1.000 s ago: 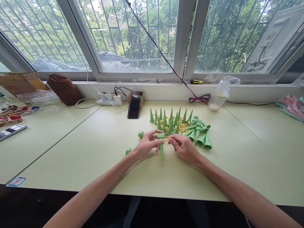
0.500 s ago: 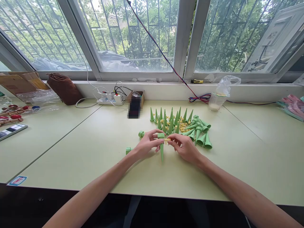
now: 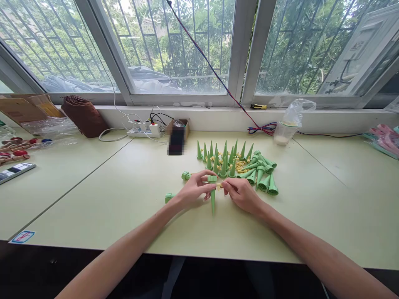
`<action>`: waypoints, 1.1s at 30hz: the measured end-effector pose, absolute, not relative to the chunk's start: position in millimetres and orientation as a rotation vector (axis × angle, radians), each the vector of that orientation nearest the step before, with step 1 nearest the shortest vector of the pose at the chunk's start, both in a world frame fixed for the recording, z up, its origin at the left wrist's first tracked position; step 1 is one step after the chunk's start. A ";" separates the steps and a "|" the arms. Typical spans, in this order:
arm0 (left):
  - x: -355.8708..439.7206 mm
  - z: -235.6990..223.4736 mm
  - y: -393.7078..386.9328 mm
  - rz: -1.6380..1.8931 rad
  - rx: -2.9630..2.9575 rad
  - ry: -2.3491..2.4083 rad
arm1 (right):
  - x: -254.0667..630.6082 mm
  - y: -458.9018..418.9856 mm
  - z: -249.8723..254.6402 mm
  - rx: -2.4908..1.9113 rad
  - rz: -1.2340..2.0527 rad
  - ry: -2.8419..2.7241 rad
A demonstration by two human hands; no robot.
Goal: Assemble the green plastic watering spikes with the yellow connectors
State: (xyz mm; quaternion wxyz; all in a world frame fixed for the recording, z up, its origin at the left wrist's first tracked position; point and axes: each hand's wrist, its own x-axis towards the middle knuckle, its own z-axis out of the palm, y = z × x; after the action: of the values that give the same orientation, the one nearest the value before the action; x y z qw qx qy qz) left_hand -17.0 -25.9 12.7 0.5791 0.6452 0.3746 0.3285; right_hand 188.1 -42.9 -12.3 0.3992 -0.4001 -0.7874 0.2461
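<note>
Where the left hand [image 3: 196, 188] gripped: a green spike [image 3: 213, 200] pointed tip-down over the table [image 3: 109, 207], partly behind the thumb.
Right hand [image 3: 240, 193]: pinched a yellow piece [image 3: 218, 186], one end hidden (contact with the spike was unclear).
Ribbed green piece [image 3: 168, 197]: the left wrist [image 3: 178, 202] covered its other end.

Just beyond the fingers [image 3: 205, 189], upright cones [image 3: 223, 169] bar the way; farther right, lying cones [image 3: 260, 174] crowd the desk [image 3: 230, 236]. Between the forearms [image 3: 140, 233], passage is open.
</note>
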 end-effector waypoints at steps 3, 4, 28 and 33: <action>-17.3 12.9 -26.1 0.769 1.511 0.875 | 187.9 -43.7 -10.9 -1.017 0.637 -1.979; -17.4 13.0 -26.1 0.772 1.511 0.877 | 187.8 -44.0 -10.5 -1.016 0.640 -1.973; -16.7 15.0 -27.2 0.756 1.527 0.887 | 187.7 -43.7 -10.3 -0.987 0.666 -2.010; -16.7 15.6 -27.1 0.756 1.528 0.881 | 187.8 -44.0 -10.0 -1.000 0.653 -2.001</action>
State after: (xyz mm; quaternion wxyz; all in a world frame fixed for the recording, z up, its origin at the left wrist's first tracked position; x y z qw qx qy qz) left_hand -16.7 -27.1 15.6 0.5740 0.6519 0.3761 0.3226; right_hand 187.8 -44.0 -10.0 0.3947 -0.3943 -0.7889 0.2577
